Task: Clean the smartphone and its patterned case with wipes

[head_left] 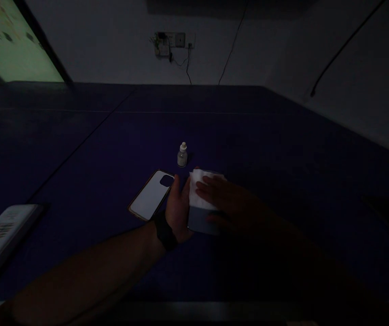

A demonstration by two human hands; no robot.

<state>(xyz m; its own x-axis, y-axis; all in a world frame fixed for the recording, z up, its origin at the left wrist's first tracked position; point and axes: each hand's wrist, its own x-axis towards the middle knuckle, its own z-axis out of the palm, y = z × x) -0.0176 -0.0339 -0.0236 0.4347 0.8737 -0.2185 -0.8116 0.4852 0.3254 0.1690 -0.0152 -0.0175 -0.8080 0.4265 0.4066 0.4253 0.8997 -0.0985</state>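
My left hand (pixel 178 213), with a dark band at its wrist, is closed around the left side of a smartphone (pixel 201 221), whose lower part shows bluish grey. Across the phone's upper part lies a white tissue (pixel 199 194). My right hand (pixel 223 199) presses the tissue against the phone with its fingers laid over it. To the left of my left hand, a phone case (pixel 149 197) with a white panel, a thin edge and a camera cutout rests on the dark blue surface. Beyond the hands a small bottle (pixel 182 156) with a pale dropper top stands upright.
A white box (pixel 6 237) with printing lies at the left of the dark blue tabletop (pixel 112 145). At the back wall are sockets (pixel 177 40) with cords hanging from them. The room is dim, and the right side is in deep shadow.
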